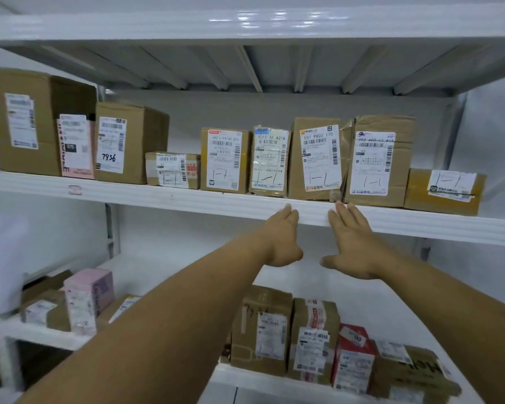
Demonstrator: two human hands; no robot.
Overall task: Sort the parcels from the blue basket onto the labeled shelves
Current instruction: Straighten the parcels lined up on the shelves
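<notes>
Hovering mid-frame at the lip of the shelf (158,196), left hand (283,237) and right hand (352,243) are flat-fingered and empty; the taped cardboard parcel (317,158) just above looks stiff, light, best gripped by both sides.

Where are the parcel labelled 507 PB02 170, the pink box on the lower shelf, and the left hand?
parcel labelled 507 PB02 170 (318,158): head view, on its white shipping label.
pink box (85,300): head view, on its front face.
left hand (283,237): head view, on the back of the hand.
</notes>
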